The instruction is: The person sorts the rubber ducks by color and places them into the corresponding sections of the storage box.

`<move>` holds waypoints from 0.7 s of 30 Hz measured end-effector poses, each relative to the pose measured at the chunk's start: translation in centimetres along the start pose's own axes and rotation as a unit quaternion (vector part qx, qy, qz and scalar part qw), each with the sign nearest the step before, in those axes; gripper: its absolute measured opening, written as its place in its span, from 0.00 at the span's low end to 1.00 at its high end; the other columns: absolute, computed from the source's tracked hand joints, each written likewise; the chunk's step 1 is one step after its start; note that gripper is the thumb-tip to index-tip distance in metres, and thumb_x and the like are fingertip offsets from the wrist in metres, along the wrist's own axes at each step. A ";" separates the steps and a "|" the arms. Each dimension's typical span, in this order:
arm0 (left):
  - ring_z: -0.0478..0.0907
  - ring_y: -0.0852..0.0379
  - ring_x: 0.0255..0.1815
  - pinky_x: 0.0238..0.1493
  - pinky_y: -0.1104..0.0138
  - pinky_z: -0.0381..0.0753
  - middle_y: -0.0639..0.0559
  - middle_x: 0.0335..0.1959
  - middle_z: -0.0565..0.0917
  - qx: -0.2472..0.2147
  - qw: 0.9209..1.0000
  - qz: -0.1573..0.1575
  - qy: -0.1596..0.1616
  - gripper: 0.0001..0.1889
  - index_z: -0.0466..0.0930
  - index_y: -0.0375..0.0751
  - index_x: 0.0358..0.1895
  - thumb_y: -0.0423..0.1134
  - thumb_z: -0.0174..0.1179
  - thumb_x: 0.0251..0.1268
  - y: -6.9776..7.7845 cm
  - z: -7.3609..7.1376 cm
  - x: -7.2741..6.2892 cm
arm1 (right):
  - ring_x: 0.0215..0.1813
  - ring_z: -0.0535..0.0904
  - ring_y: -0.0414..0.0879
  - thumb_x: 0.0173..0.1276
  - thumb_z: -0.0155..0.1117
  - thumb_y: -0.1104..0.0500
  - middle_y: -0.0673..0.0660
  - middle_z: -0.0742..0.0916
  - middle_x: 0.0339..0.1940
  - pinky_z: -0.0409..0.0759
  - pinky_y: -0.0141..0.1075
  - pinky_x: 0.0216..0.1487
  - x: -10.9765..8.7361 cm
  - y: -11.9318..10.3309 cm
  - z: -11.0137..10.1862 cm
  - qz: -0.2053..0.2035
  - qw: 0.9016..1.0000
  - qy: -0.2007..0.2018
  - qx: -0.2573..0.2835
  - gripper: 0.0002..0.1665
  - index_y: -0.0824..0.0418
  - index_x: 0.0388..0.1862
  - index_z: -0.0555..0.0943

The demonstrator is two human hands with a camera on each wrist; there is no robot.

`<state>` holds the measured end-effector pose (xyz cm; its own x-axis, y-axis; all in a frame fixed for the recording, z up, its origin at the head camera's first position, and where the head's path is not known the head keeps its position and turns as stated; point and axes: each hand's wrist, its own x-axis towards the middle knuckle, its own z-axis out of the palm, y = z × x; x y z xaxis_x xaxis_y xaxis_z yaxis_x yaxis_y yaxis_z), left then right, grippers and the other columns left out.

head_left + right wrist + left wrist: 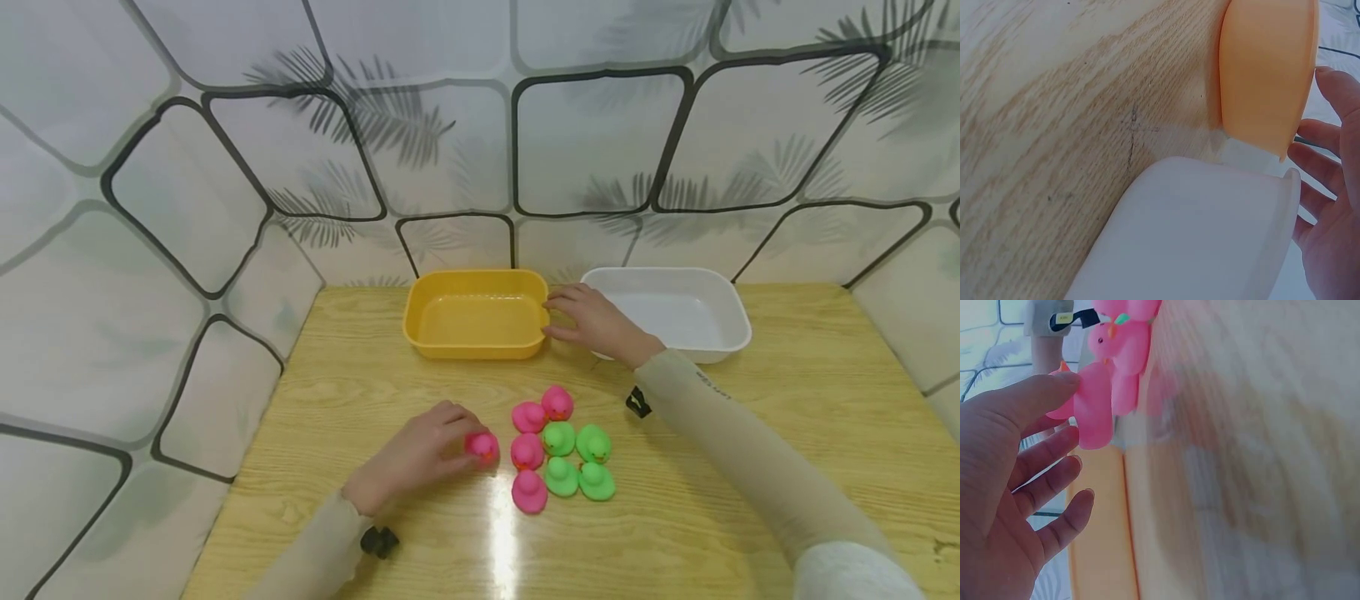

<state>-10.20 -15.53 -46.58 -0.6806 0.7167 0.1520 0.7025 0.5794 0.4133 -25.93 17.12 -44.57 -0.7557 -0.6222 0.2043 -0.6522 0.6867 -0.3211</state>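
My left hand (420,450) pinches a pink rubber duck (482,448) between thumb and fingers, just left of the group on the table. Seen from the left wrist, the duck (1093,409) sits at the thumb tip, and the other fingers are spread loosely. Several pink ducks (527,451) and several green ducks (593,443) stand close together. My right hand (596,321) is at the right end of a yellow tub (480,352); its relaxed fingertips lie right at the rim, as the orange-looking tub (1266,69) shows in the right wrist view.
A white tub (705,357) stands right of the yellow one, partly under my right hand and forearm. Both tubs are near the back edge of the wooden table (712,517), against a patterned cloth wall (600,142). Black wrist straps (380,542) hang by both sleeves.
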 end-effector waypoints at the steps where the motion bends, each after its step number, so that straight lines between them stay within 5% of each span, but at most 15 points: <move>1: 0.78 0.60 0.54 0.57 0.63 0.81 0.59 0.51 0.84 0.002 1.000 0.002 0.002 0.16 0.87 0.51 0.54 0.50 0.72 0.68 -0.1 -0.2 0.1 | 0.68 0.74 0.64 0.73 0.71 0.50 0.66 0.82 0.63 0.66 0.57 0.74 0.0 0.0 0.0 0.000 1.000 0.000 -0.001 0.28 0.70 0.61 0.82; 21: 0.80 0.53 0.53 0.57 0.59 0.82 0.53 0.50 0.86 0.058 0.998 0.028 0.017 0.16 0.86 0.44 0.53 0.43 0.75 0.65 -1.7 -3.5 1.4 | 0.69 0.73 0.64 0.74 0.70 0.49 0.66 0.82 0.64 0.66 0.57 0.75 0.1 0.1 0.1 0.005 1.000 -0.010 0.006 0.29 0.70 0.62 0.82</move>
<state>-13.12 -16.87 -43.90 -0.6448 0.7369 0.2029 0.7576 0.5810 0.2975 -26.07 17.10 -44.65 -0.7611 -0.6227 0.1817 -0.6433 0.6885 -0.3349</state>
